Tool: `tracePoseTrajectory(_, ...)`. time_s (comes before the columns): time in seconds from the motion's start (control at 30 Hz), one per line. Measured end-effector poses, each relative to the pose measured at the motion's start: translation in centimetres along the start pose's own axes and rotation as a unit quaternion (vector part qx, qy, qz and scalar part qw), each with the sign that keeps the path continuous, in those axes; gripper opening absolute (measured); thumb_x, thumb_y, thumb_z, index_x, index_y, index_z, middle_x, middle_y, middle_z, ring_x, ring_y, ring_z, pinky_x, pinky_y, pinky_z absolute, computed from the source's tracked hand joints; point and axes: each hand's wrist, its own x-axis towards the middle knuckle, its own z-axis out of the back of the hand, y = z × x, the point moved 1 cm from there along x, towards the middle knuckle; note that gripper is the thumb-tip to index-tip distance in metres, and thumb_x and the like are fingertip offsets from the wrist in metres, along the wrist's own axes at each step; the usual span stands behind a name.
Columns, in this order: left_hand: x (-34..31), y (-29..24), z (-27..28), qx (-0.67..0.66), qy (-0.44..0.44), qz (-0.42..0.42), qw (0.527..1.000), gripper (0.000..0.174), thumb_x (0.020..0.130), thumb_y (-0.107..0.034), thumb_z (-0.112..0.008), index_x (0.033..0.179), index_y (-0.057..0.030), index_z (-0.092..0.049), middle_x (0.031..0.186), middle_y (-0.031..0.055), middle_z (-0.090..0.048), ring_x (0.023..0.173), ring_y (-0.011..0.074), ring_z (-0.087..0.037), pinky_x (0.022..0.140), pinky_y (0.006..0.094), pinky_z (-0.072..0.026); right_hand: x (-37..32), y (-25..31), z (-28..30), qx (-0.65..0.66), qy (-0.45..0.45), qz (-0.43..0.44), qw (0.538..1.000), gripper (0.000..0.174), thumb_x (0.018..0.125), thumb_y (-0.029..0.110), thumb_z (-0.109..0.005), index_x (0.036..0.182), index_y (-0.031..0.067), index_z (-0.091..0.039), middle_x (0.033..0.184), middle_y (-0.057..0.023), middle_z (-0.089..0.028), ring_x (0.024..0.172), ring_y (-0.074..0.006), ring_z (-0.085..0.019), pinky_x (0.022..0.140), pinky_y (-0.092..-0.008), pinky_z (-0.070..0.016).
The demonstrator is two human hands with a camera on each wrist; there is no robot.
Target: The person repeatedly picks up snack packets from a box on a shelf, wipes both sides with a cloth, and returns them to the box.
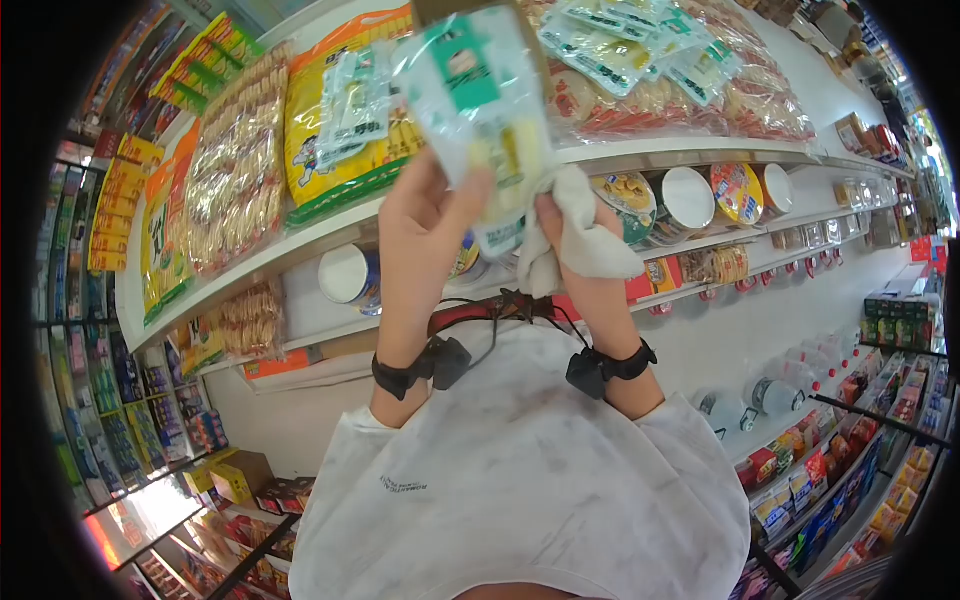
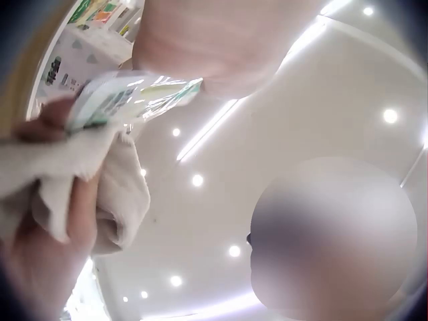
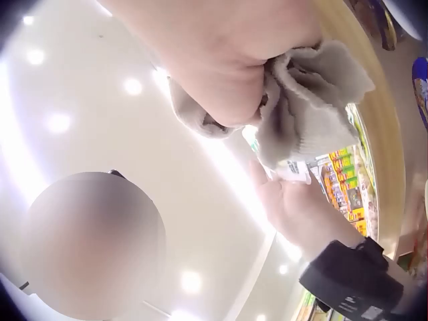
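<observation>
On the left, a glossy packet [image 1: 470,75] is pinched at its lower left side by the left hand [image 1: 422,215]. Its long axis runs nearly upright, top leaning left, just ahead of and between the hands. To the right, a pale cloth [image 1: 592,235] is gripped by the right hand [image 1: 585,288] against the packet's lower right edge. In the left wrist view, right-hand fingers are shown around the cloth's folds.

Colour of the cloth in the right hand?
Plain off-white to light grey; the head view shows the cloth best.
</observation>
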Motion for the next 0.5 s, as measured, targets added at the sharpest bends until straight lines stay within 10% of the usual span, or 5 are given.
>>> tracePoseTrajectory(0.13, -0.4, 0.4, -0.5, 0.007, -0.024, 0.045, 0.999, 0.019, 0.094, -0.010, -0.066, 0.105, 0.0046, -0.069, 0.092, 0.0029, -0.070, 0.080, 0.0049, -0.059, 0.073, 0.0204, -0.0449, 0.4, 1.0, 1.7, -0.010, 0.010, 0.026, 1.000, 0.026, 0.095, 0.025, -0.065, 0.104, 0.0001, -0.065, 0.090, -0.0076, -0.067, 0.082, -0.0149, -0.061, 0.075, -0.0292, -0.0480)
tracePoseTrajectory(0.5, 1.7, 0.9, -1.0, 0.107, -0.008, 0.064, 0.992, 0.018, 0.091, -0.004, -0.068, 0.107, 0.0052, -0.070, 0.092, -0.0001, -0.064, 0.079, 0.0037, -0.055, 0.072, 0.0204, -0.0425, 2.3, -1.2, 4.5, -0.023, -0.019, 0.085, 0.996, 0.031, 0.095, 0.032, -0.065, 0.102, 0.0022, -0.064, 0.088, -0.0065, -0.066, 0.078, -0.0126, -0.059, 0.071, -0.0287, -0.0489)
